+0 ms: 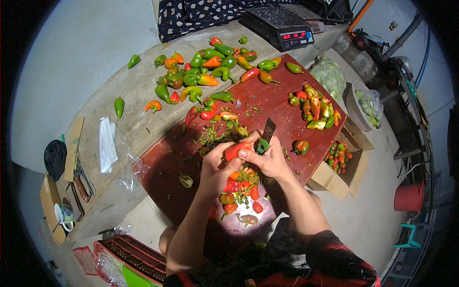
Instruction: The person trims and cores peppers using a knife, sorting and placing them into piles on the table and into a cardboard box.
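Note:
Over the red table (165, 158), my left hand (216, 167) is closed around a red pepper (236, 151). My right hand (271, 160) grips a knife (268, 130) by its green handle, with the dark blade pointing up and away from the pepper. The right thumb presses against the pepper's side. Beyond my hands lies a scatter of green stems and trimmings (214, 133). Below them, cut red and orange peppers (230, 197) lie close to my body, partly hidden by my forearms.
Many green, orange and red peppers (193, 71) cover the concrete ledge (138, 91). A smaller pepper heap (315, 107) sits at the table's right. An open cardboard box (356, 172) holds more peppers on the floor. A digital scale (282, 36) stands at the back.

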